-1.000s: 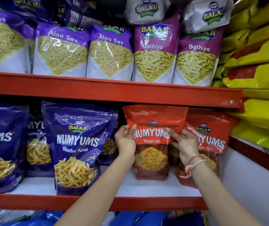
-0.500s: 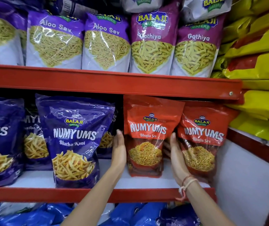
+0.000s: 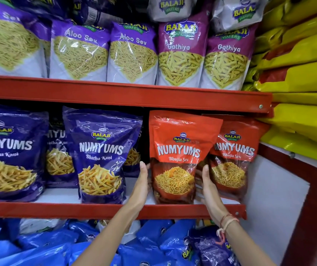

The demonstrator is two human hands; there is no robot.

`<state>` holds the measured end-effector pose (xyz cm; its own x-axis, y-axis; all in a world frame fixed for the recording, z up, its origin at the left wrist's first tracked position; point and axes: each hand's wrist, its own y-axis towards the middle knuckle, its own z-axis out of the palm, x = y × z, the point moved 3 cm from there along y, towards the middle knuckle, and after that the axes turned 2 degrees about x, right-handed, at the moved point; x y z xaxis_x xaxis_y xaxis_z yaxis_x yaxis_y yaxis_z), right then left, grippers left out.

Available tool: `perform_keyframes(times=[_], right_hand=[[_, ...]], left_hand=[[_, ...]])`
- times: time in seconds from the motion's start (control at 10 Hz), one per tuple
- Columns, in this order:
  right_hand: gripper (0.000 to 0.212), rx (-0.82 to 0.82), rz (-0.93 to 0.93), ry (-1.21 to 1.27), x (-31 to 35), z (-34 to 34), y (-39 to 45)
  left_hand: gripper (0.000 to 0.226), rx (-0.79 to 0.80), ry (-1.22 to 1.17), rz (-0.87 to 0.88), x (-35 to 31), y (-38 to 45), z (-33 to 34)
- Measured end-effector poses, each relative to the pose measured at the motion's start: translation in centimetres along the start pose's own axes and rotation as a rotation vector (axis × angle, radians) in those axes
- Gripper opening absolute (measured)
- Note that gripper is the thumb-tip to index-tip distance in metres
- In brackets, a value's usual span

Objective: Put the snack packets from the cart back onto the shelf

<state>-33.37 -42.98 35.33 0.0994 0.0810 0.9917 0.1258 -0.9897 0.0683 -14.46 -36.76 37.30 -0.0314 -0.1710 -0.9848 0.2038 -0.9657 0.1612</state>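
Shelf unit (image 3: 127,97): red metal rails, white boards. The upper rail runs across to a bolted end at the right; the lower rail (image 3: 57,209) fronts the middle board.

Yellow sacks (image 3: 303,73): stacked at the right, overhanging the end of the upper rail.

Upper board stock: Aloo Sev packets (image 3: 132,54) and Gathiya packets (image 3: 180,58), packed edge to edge, bases hidden behind the rail.

Middle board, left: purple packets (image 3: 102,156), upright, one at the front edge, others set further back. A dark gap lies between the front purple packet and the orange one.

Middle board, right: orange snack packet (image 3: 175,160), marked Bhujia Sev, standing upright on the board just behind the lower rail, its top close under the upper rail. It overlaps a second orange packet (image 3: 234,156) standing behind and to its right, near the white side wall (image 3: 273,198).

Blue packets (image 3: 153,244): heaped below the lower rail.

Left hand (image 3: 141,184): flat against the orange snack packet's left edge, fingers (image 3: 143,167) together and straight, in the gap.

Right hand (image 3: 208,186): flat against its right edge, fingers (image 3: 204,170) together, wedged between the two orange packets. Threads (image 3: 226,224) ring the wrist.
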Motion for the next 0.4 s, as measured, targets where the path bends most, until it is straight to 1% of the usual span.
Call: perform_keyframes(times=[0.1,0.2,0.3,0.4], right_hand=[[0.101,-0.009,0.004,-0.037,0.1,-0.2,-0.8],[0.092,0.006,-0.01,-0.048,0.6,-0.3,-1.8],[0.064,-0.064,-0.146,-0.078,1.9,-0.5,-3.4],[0.025,-0.275,-0.461,-0.089,6.9,-2.6,-5.9]], left_hand=[[0.062,0.034,0.019,0.003,-0.5,-1.1,0.0],[0.063,0.056,0.054,0.012,-1.2,-1.9,0.0],[0.068,0.001,0.199,0.073,-1.6,-2.7,-0.8],[0.046,-0.151,0.321,0.412,-5.2,-4.6,-2.4]])
